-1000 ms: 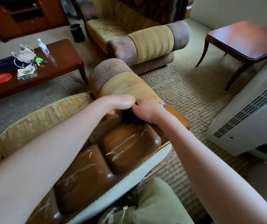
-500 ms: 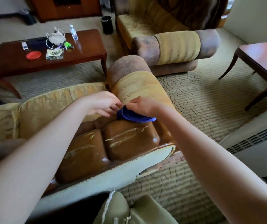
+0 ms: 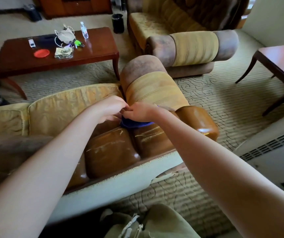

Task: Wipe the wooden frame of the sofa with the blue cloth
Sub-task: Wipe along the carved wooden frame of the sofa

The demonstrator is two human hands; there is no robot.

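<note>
Since a sec ago the left hand (image 3: 107,109) has slid back w/ fingertips meeting the right hand (image 3: 140,112). Both pinch the crumpled blue cloth (image 3: 134,124), bunched under them on the glossy, rounded, scratched wooden frame (image 3: 111,152) at the sofa's back edge, near the striped fabric armrest (image 3: 152,91). Swirl-pattern carpet (image 3: 223,93) beyond.
</note>
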